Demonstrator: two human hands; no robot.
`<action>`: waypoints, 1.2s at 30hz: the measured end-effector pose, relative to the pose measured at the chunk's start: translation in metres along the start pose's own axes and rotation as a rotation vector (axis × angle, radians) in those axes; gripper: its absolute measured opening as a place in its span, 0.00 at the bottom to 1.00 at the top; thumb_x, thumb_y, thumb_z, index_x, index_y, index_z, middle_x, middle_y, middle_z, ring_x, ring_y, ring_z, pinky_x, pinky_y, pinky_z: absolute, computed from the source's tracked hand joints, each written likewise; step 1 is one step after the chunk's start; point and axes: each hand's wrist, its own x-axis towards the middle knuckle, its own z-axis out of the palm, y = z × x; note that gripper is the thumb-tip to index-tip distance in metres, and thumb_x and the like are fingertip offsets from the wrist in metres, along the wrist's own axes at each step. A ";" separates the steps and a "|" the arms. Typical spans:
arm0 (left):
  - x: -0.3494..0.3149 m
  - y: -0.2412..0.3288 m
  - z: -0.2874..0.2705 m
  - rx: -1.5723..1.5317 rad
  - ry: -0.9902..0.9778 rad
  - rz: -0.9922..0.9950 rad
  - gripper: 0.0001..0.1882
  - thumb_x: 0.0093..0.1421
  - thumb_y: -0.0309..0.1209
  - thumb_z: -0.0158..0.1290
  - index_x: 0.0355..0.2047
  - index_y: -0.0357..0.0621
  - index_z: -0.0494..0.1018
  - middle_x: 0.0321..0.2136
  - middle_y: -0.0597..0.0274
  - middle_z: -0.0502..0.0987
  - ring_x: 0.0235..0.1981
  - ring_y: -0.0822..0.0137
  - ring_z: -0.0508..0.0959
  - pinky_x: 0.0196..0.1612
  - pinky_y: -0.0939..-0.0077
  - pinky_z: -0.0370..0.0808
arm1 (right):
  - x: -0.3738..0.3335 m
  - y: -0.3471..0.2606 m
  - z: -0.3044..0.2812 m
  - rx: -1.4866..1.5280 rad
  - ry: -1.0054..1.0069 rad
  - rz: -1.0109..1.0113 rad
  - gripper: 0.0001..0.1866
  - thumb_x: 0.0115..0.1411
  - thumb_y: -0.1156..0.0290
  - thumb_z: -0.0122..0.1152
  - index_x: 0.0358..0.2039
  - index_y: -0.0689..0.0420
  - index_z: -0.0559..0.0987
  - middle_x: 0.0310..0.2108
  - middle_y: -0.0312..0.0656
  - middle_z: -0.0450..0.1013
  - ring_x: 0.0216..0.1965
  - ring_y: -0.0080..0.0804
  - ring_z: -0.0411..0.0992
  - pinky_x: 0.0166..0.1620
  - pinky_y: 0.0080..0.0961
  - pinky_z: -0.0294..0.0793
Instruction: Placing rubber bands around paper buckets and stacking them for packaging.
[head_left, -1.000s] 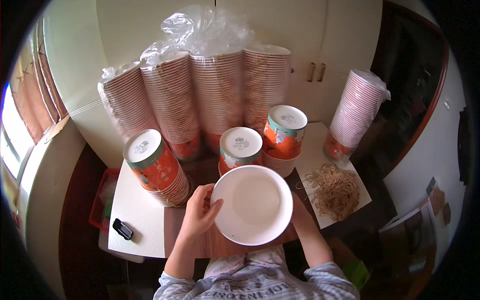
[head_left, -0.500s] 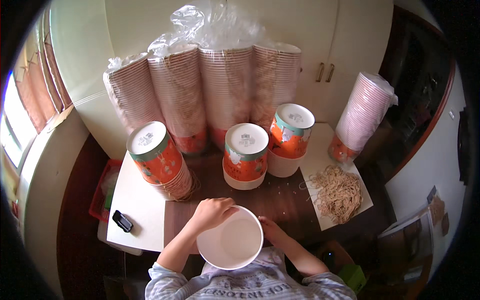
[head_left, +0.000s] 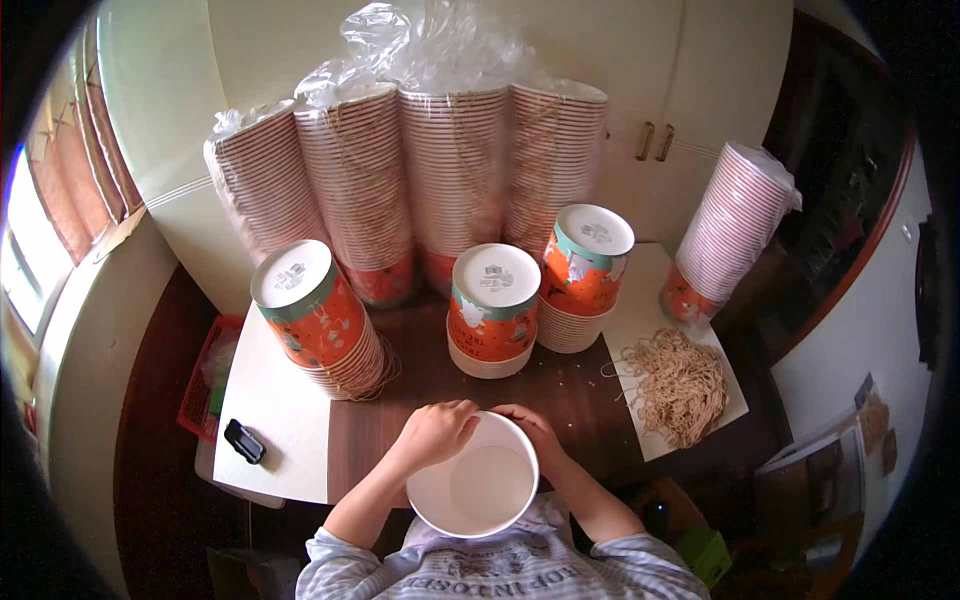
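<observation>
A white-lined paper bucket (head_left: 490,485) is tilted toward me just above my lap, its open mouth facing up and its inside bare. My left hand (head_left: 436,434) is closed at the far-left part of its rim, fingers curled over the edge. At the far-right rim my right hand (head_left: 532,428) grips it too, the fingertips reaching the top edge near my left fingers. Whether a cord is pinched between the fingers is too small to tell. Closest ahead stands a short upside-down stack of orange and green paper buckets (head_left: 492,325).
Other upturned bucket stacks stand at left (head_left: 318,320) and right (head_left: 585,285); loops of cord hang around the left one. Tall plastic-wrapped stacks (head_left: 455,170) line the back, another wrapped stack (head_left: 728,225) leans at right. Beige cords (head_left: 680,385) lie heaped right, a black plastic case (head_left: 245,442) left.
The bucket has shifted slightly right. My right hand has risen along its side to the far rim, closer to my left hand.
</observation>
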 end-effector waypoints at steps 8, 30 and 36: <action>0.003 0.001 0.001 0.003 0.010 -0.034 0.10 0.53 0.34 0.48 0.28 0.39 0.69 0.23 0.53 0.73 0.25 0.53 0.75 0.26 0.62 0.72 | 0.009 0.014 -0.014 -0.054 -0.090 -0.069 0.17 0.59 0.67 0.37 0.43 0.63 0.70 0.42 0.41 0.68 0.44 0.27 0.66 0.48 0.24 0.64; 0.002 0.003 -0.003 -0.160 0.024 -0.090 0.08 0.50 0.31 0.51 0.27 0.39 0.71 0.21 0.48 0.73 0.24 0.50 0.74 0.26 0.62 0.71 | 0.004 0.008 -0.007 -0.134 -0.070 -0.159 0.16 0.59 0.71 0.36 0.40 0.63 0.71 0.41 0.41 0.68 0.43 0.26 0.66 0.45 0.22 0.65; 0.001 0.003 0.000 -0.126 0.030 -0.093 0.09 0.50 0.32 0.51 0.28 0.39 0.71 0.21 0.49 0.73 0.24 0.50 0.75 0.26 0.62 0.72 | 0.007 0.013 -0.013 -0.179 -0.117 -0.192 0.18 0.59 0.67 0.35 0.42 0.62 0.70 0.43 0.42 0.67 0.44 0.28 0.65 0.48 0.24 0.63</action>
